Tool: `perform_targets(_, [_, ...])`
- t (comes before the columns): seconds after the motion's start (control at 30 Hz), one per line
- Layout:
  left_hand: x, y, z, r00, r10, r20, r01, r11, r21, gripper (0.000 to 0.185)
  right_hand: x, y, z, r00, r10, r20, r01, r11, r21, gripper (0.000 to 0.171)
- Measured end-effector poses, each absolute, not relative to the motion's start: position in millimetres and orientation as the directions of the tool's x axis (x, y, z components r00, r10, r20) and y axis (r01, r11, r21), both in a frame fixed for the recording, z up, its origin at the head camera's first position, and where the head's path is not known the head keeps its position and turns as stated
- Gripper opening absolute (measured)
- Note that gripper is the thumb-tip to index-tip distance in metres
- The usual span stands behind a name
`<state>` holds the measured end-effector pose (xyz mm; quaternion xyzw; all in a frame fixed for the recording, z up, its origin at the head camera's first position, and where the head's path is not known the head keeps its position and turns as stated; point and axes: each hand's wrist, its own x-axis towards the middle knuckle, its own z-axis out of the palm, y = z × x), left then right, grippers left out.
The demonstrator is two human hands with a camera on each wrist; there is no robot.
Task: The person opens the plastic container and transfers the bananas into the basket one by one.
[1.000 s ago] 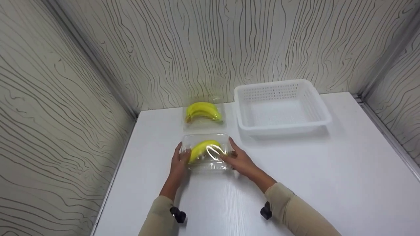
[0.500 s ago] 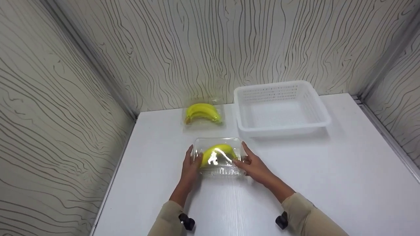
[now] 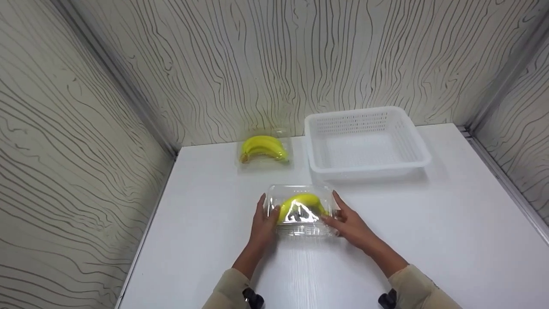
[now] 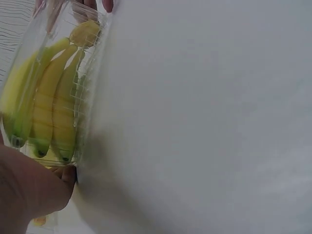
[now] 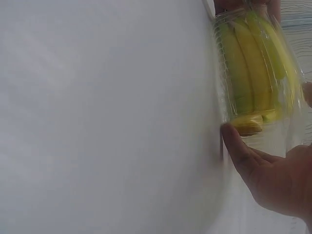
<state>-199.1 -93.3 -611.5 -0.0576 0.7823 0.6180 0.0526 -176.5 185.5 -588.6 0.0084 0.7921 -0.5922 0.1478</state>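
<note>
A clear plastic box of yellow bananas (image 3: 302, 209) lies on the white table (image 3: 437, 231), in front of me near the middle. My left hand (image 3: 263, 219) grips its left end, thumb on the lid. My right hand (image 3: 348, 220) grips its right end the same way. The left wrist view shows the bananas through the box wall (image 4: 48, 102), with my left hand's thumb (image 4: 58, 183) at the box's edge. In the right wrist view the box (image 5: 258, 73) sits beside my right hand's thumb (image 5: 236, 144), which presses its rim.
A second clear box of bananas (image 3: 263, 149) stands at the back left by the wall. To its right an empty white slotted basket (image 3: 411, 148) sits at the back. Patterned walls close in the table's left, back and right sides.
Both hands have carried the banana box to the right and towards me, away from the second box. The basket and the second box have not moved.
</note>
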Motion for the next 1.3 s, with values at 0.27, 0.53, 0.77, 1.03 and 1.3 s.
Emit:
perform_targets(0.27, [-189.9, -77.9, -616.6, -0.993, 0.004, -0.115, -0.109, 0.272, 0.956, 0.080, -166.2, 202.5, -587.8, -0.957, -0.142, -0.254, 0.197, 0.323, -0.926, 0.096])
perform_targets(0.53, [-186.9, -71.2, -620.7, -0.992, 0.022, -0.124, -0.114, 0.264, 0.958, 0.082, -159.9, 209.3, -590.2, -0.958, -0.129, -0.257, 0.203, 0.328, -0.923, 0.095])
perform_targets(0.77, [-184.6, -69.9, -622.5, -0.991, 0.008, -0.130, -0.122, 0.284, 0.951, 0.087, -159.3, 209.5, -587.8, -0.955, -0.132, -0.265, 0.210, 0.328, -0.921, 0.094])
perform_targets(1.03, [-183.7, -70.5, -623.0, -0.994, 0.016, -0.109, -0.100, 0.274, 0.956, 0.086, -156.8, 209.9, -586.9, -0.956, -0.138, -0.260, 0.208, 0.311, -0.928, 0.094])
perform_targets(1.3, [-181.4, -71.3, -622.1, -0.994, 0.013, -0.106, -0.098, 0.283, 0.954, 0.085, -155.6, 209.7, -587.4, -0.958, -0.133, -0.254, 0.203, 0.314, -0.927, 0.093])
